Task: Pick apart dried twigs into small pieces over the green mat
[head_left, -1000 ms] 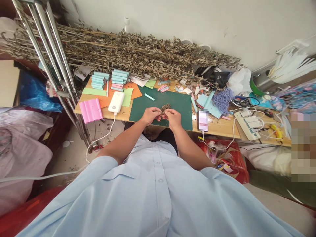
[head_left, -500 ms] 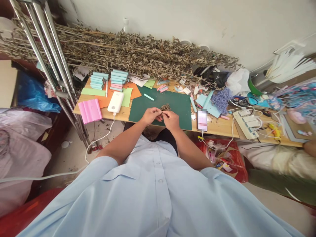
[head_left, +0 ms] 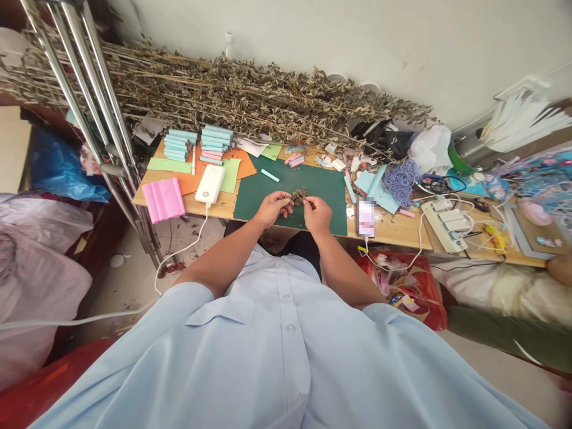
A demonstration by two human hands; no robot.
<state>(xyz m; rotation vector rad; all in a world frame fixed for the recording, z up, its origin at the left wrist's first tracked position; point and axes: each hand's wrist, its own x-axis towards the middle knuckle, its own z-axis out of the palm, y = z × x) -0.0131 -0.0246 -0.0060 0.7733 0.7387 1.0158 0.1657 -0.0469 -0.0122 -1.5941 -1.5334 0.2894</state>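
Observation:
A small heap of crumbled dried leaves (head_left: pixel 299 195) lies on the dark green mat (head_left: pixel 250 199). At the heap's left side is my left hand (head_left: pixel 273 209), its fingers curled in and the thumb close to them; whatever it may hold is too small to make out. My right hand (head_left: pixel 319 215) is closed at the heap's lower right, thumb and forefinger pinched together by the leaves. Any scrap between those fingertips is hidden. Behind the hands, a light blue paper roll (head_left: pixel 270 175) rests on the mat.
Stacked blue rolls (head_left: pixel 217 142), a white power bank (head_left: pixel 210 183) and pink paper (head_left: pixel 163 200) are on the left. A phone (head_left: pixel 366 217), purple yarn (head_left: pixel 401 180) and a power strip (head_left: pixel 444 225) lie right. Dried stalks (head_left: pixel 250 95) run along the back.
My hands have moved apart from fingertips meeting in front of the heap. The right hand has shifted right, and the leaf heap shows more fully between them.

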